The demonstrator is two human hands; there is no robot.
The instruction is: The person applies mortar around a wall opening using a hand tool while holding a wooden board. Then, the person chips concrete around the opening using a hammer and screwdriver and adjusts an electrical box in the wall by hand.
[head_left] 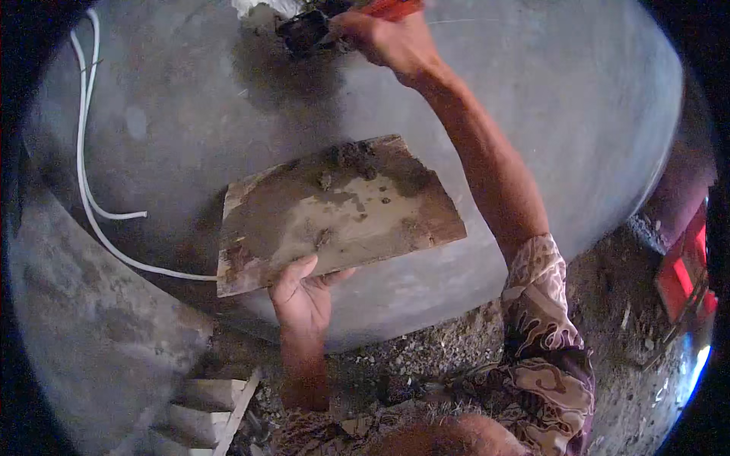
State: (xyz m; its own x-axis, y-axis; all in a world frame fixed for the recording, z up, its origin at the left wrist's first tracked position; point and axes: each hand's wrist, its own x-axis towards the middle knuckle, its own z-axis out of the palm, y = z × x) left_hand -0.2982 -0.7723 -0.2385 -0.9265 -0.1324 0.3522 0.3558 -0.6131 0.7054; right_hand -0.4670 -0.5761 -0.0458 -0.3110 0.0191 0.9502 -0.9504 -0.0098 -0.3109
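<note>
My left hand (302, 300) grips the near edge of a wooden board (266, 205), thumb on top and the other fingers mostly underneath. Wet grey mortar (353, 156) smears the board, with small lumps at its far edge and middle. At the top, my right hand (391, 42) is closed around a tool with a red handle (391, 9). A dark, mortar-caked part (304, 30) lies just left of that hand; the tool's exact kind is unclear. Behind it, a damp dark patch (289, 83) marks the grey wall (532, 91).
White cables (82, 152) hang down the left of the wall, one passing behind the board. Below lies rubble-strewn ground (426, 342). Pale stacked blocks or boards (201, 414) stand at lower left. A red object (680, 273) sits far right. Something white (266, 6) shows at the top edge.
</note>
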